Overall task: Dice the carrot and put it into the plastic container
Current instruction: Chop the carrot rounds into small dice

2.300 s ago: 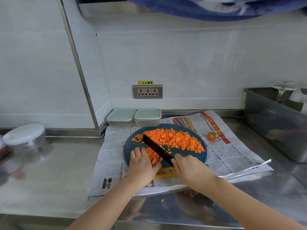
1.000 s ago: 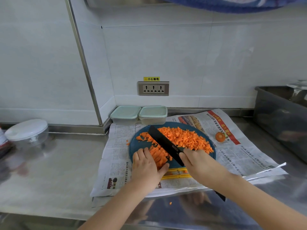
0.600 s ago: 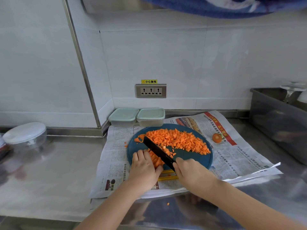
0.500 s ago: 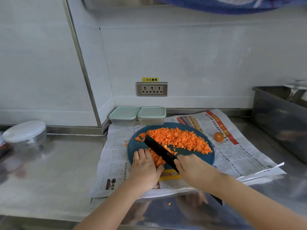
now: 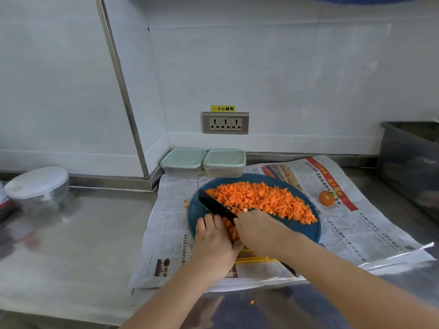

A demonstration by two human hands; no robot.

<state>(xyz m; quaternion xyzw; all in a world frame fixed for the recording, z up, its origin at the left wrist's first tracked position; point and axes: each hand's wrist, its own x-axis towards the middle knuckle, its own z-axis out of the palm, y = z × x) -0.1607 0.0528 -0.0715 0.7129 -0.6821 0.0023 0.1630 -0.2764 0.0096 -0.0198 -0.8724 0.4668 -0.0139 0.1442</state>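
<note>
Your right hand grips the knife across the board — your left hand holds the carrot, fingers curled.

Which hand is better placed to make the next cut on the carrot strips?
Right. The right hand grips the knife, its blade next to the uncut strips, which the left hand holds on the board.
</note>
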